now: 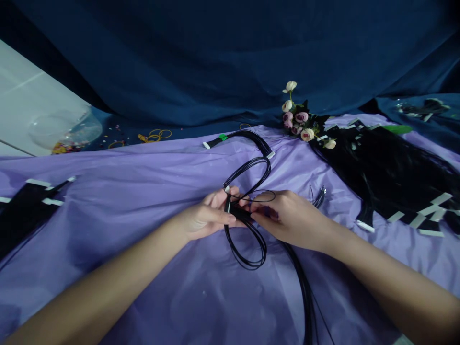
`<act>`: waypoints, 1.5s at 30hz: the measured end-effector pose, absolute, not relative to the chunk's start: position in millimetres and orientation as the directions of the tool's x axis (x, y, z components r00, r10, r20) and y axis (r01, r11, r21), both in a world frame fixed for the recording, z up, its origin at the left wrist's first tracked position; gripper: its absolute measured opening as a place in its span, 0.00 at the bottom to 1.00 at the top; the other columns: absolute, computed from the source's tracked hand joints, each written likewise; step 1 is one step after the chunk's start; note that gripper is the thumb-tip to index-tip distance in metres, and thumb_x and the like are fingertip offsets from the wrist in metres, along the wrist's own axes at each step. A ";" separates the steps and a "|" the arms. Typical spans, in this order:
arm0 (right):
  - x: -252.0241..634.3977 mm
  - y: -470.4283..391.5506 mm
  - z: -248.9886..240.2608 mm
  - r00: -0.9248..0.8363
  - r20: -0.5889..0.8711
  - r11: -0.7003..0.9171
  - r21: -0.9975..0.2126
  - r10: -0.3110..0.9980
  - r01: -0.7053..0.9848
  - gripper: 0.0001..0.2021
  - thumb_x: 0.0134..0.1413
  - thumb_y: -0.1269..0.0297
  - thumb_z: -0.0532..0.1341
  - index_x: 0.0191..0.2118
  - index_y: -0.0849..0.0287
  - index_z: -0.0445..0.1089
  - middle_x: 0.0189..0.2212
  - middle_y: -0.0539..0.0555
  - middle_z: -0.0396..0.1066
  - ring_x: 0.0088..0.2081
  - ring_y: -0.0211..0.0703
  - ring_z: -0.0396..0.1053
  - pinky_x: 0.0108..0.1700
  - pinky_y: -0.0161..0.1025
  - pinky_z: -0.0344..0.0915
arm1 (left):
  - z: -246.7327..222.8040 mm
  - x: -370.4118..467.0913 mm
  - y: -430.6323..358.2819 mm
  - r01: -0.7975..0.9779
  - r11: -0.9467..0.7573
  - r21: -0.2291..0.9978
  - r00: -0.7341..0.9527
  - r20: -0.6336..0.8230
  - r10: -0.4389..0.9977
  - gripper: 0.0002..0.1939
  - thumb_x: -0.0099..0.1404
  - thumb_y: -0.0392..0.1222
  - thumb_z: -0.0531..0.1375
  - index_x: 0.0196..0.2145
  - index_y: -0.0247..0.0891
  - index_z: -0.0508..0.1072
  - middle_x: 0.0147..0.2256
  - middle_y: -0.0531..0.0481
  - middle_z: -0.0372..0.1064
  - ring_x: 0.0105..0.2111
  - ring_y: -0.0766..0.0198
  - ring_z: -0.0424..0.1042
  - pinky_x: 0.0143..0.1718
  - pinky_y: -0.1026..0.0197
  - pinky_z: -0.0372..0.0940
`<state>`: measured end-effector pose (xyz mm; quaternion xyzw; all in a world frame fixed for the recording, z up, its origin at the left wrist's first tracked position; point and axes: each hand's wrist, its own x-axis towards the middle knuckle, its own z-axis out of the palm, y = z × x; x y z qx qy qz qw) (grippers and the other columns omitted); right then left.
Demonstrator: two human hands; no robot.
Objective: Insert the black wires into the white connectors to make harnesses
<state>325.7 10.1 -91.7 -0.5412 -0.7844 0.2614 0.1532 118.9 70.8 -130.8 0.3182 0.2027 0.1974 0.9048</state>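
Head view: found black wire bundle point(241, 214) gathered into loops above purple cloth point(161, 287). Saw left hand point(208, 216) pinching middle, apparently to keep loops together; saw right hand point(296, 221) closed on strands alongside, apparently to steady them.

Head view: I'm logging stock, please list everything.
Looped cable bundle: 1, black, in hands
Wires: several, black, front and by right wrist
Short bundle: 1, black, beyond hands
Cable piles: 2, black, left, right
Flower bunch: 1, cream, mauve, back
Leaf: 1, green, back right
Bands: several, yellow, back left
Container: 1, clear, back left
Bits: many, multicoloured, back left
Packet: 1, clear, back right
Cloth: 1, purple, underneath
Backdrop: 1, blue, behind
Surface: 1, pale, far left
Left hand, right hand: 2, bare, centre
Forearms: 2, bare, front
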 end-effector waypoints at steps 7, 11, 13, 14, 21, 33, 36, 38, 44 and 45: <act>320.0 7.7 -94.2 -0.337 -0.005 0.289 -0.505 0.941 0.814 0.11 0.57 0.66 0.55 0.43 0.56 0.71 0.37 0.52 0.76 0.31 0.40 0.72 0.31 0.35 0.58 | -131.8 119.2 70.3 -0.217 0.704 0.676 0.856 -0.215 0.470 0.24 0.49 0.24 0.64 0.41 0.39 0.61 0.41 0.53 0.65 0.43 0.63 0.69 0.50 0.49 0.64; 317.3 7.1 -95.5 -0.334 0.026 0.302 -0.497 0.942 0.814 0.12 0.59 0.65 0.53 0.44 0.58 0.71 0.39 0.53 0.76 0.34 0.41 0.73 0.32 0.36 0.60 | -132.2 118.8 70.9 -0.213 0.708 0.673 0.848 -0.234 0.477 0.25 0.49 0.24 0.64 0.42 0.40 0.62 0.40 0.53 0.65 0.43 0.63 0.70 0.48 0.50 0.66; 317.3 6.8 -95.6 -0.325 0.056 0.309 -0.492 0.944 0.814 0.11 0.59 0.65 0.53 0.42 0.59 0.70 0.36 0.53 0.76 0.32 0.41 0.73 0.31 0.35 0.59 | -132.4 118.9 71.3 -0.217 0.711 0.669 0.844 -0.237 0.480 0.25 0.49 0.24 0.64 0.42 0.40 0.62 0.40 0.53 0.66 0.42 0.63 0.71 0.48 0.50 0.66; 317.5 6.6 -95.5 -0.319 0.076 0.314 -0.485 0.945 0.816 0.11 0.59 0.65 0.53 0.41 0.59 0.70 0.35 0.52 0.75 0.31 0.41 0.72 0.30 0.35 0.58 | -132.6 118.9 71.5 -0.219 0.712 0.667 0.843 -0.238 0.482 0.25 0.49 0.23 0.64 0.42 0.40 0.62 0.40 0.53 0.66 0.41 0.63 0.71 0.47 0.50 0.66; 317.8 6.7 -97.8 -0.353 0.279 0.445 -0.431 0.893 0.785 0.08 0.57 0.68 0.54 0.36 0.60 0.70 0.31 0.52 0.73 0.30 0.41 0.70 0.30 0.36 0.58 | -132.8 119.0 71.0 -0.231 0.717 0.658 0.834 -0.245 0.494 0.25 0.49 0.23 0.64 0.42 0.40 0.64 0.40 0.52 0.67 0.41 0.63 0.71 0.46 0.51 0.68; 336.7 20.5 -82.8 -0.462 -0.082 -0.211 -0.949 0.883 -0.234 0.08 0.60 0.66 0.57 0.37 0.62 0.72 0.26 0.51 0.72 0.21 0.32 0.68 0.23 0.29 0.64 | -131.6 123.0 71.5 -0.281 0.690 0.667 0.818 -0.210 0.536 0.25 0.48 0.21 0.63 0.43 0.37 0.70 0.42 0.51 0.73 0.45 0.61 0.73 0.51 0.56 0.64; 346.1 23.8 -79.9 -0.486 -0.017 -0.232 -0.893 0.874 -0.386 0.08 0.59 0.68 0.57 0.40 0.59 0.74 0.37 0.53 0.77 0.32 0.38 0.76 0.33 0.33 0.71 | -131.6 123.1 71.9 -0.304 0.684 0.664 0.834 -0.161 0.527 0.25 0.49 0.23 0.63 0.45 0.36 0.70 0.43 0.48 0.74 0.45 0.61 0.73 0.52 0.55 0.64; 350.9 24.6 -82.5 -0.479 0.014 -0.200 -0.898 0.878 -0.392 0.08 0.59 0.68 0.60 0.43 0.54 0.74 0.41 0.51 0.76 0.37 0.38 0.77 0.40 0.35 0.72 | -131.7 123.0 71.7 -0.315 0.682 0.660 0.837 -0.146 0.528 0.25 0.50 0.23 0.62 0.46 0.36 0.70 0.42 0.49 0.74 0.44 0.61 0.74 0.52 0.55 0.64; 354.1 30.2 -90.8 -0.300 0.160 0.041 -0.928 0.940 -0.370 0.09 0.54 0.56 0.65 0.38 0.52 0.76 0.30 0.47 0.75 0.26 0.33 0.72 0.33 0.34 0.71 | -130.9 123.1 71.2 -0.333 0.696 0.637 0.804 -0.194 0.562 0.24 0.47 0.21 0.62 0.43 0.35 0.70 0.39 0.49 0.71 0.43 0.62 0.72 0.51 0.51 0.66; 353.3 32.3 -89.7 -0.207 0.183 0.089 -0.914 0.961 -0.395 0.09 0.53 0.53 0.66 0.35 0.53 0.77 0.28 0.46 0.73 0.24 0.31 0.69 0.30 0.33 0.69 | -130.8 123.2 71.2 -0.339 0.699 0.630 0.799 -0.199 0.567 0.24 0.47 0.21 0.63 0.42 0.35 0.69 0.39 0.50 0.71 0.42 0.62 0.72 0.50 0.50 0.66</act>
